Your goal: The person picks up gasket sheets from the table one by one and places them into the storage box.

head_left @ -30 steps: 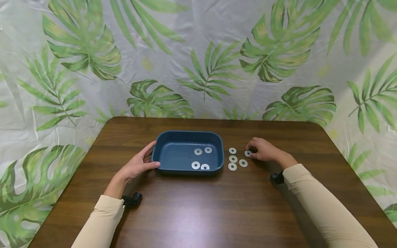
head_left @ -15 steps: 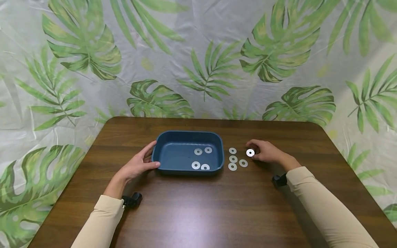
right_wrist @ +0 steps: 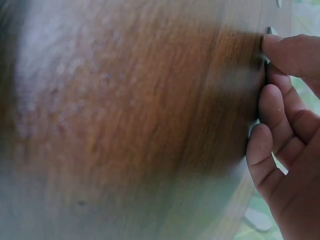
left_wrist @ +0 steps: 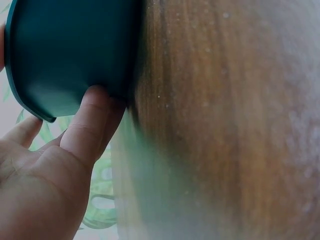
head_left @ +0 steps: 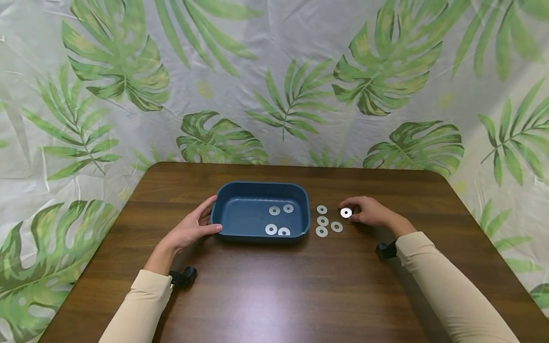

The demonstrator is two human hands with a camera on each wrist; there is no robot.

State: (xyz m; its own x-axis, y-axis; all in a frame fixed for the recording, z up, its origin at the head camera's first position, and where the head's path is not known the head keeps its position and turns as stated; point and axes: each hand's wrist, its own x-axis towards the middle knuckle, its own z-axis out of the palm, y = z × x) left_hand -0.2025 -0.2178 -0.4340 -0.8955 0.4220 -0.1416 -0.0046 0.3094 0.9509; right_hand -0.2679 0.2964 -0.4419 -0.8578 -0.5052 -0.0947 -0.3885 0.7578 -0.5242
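My left hand (head_left: pixel 190 228) grips the left end of a blue rectangular tray (head_left: pixel 257 238), thumb over the front corner of its rim. In the left wrist view, fingertips (left_wrist: pixel 95 97) press the tray's outer wall (left_wrist: pixel 70 55). Several flat metal washers (head_left: pixel 274 210) lie in the right half of the tray. My right hand (head_left: pixel 370 211) pinches a shiny washer (head_left: pixel 341 213) between thumb and fingers, low over the table, its face tilted toward the head camera. In the right wrist view the thumb (right_wrist: pixel 292 54) and curled fingers stay close to the tabletop, and the washer is mostly hidden.
Several more washers (head_left: pixel 322 221) lie flat on the brown wooden table (head_left: pixel 274 286), between the tray and my right hand. A leaf-patterned cloth (head_left: pixel 291 85) hangs behind the table's far edge. Each wrist wears a black camera (head_left: pixel 184 277).
My right fingers have picked at the washer and tipped it up toward the head camera, drawing it slightly right. The left hand and tray keep their place.
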